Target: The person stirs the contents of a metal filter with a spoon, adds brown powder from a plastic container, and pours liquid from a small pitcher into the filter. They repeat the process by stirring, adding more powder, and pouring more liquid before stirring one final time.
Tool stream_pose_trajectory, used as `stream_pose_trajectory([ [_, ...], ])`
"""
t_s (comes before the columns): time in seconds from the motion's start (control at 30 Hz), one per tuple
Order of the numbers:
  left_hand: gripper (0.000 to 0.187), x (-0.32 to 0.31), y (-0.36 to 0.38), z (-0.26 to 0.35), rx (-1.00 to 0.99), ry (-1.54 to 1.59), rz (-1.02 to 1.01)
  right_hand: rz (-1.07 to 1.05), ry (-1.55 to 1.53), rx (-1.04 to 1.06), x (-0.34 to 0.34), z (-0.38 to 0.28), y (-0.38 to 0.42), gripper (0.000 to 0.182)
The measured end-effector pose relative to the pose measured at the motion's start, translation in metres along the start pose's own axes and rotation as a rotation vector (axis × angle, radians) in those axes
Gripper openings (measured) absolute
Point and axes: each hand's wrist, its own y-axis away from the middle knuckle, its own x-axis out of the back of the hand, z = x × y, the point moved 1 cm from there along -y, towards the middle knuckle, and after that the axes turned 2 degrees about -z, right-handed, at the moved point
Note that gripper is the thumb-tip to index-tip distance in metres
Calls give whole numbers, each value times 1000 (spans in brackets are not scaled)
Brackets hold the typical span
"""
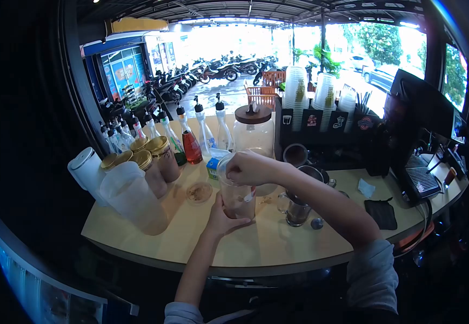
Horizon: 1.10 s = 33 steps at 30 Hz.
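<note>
A tall clear jar stands on the counter in front of me, with some brownish contents low inside. Wrapped around its lower part is my left hand, thumb to the front. My right hand is over the jar's mouth with its fingers curled closed; whatever they hold is hidden. Left of the jar lies a round clear lid with brown residue on it. Just behind stands a small blue and green carton. To the right is a glass mug with a dark bottom.
Gold-lidded jars and a frosted pitcher stand on the left. Pump bottles line the back, beside a large wooden-lidded jar. Stacked cups, an espresso machine and a dark cloth are at right.
</note>
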Motion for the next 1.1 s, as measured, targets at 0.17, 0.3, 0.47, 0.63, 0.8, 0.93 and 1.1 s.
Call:
stream_pose_trajectory([
  [0.17, 101, -4, 1, -13, 17, -150, -44, -347, 100, -152, 0, -3, -8, 18],
  [0.3, 99, -7, 8, -2, -136, -200, 25, -674, 535, 22, -55, 45, -11, 16],
  [0.47, 102, -9, 13, 11, -258, -412, 50, -806, 575, 64, -89, 52, -3, 22],
  [0.63, 104, -9, 15, 12, -246, -403, 38, -843, 623, 32, -85, 47, -1, 29],
  [0.8, 104, -10, 18, 12, -202, -358, 48, -517, 332, -379, -60, 24, 19, 39],
  [0.93, 102, -10, 16, 13, -238, -397, 56, -475, 374, -283, -52, 13, 26, 40],
  [1.1, 101, -11, 15, 14, -265, -398, 49, -531, 427, -274, -59, 20, 27, 44],
])
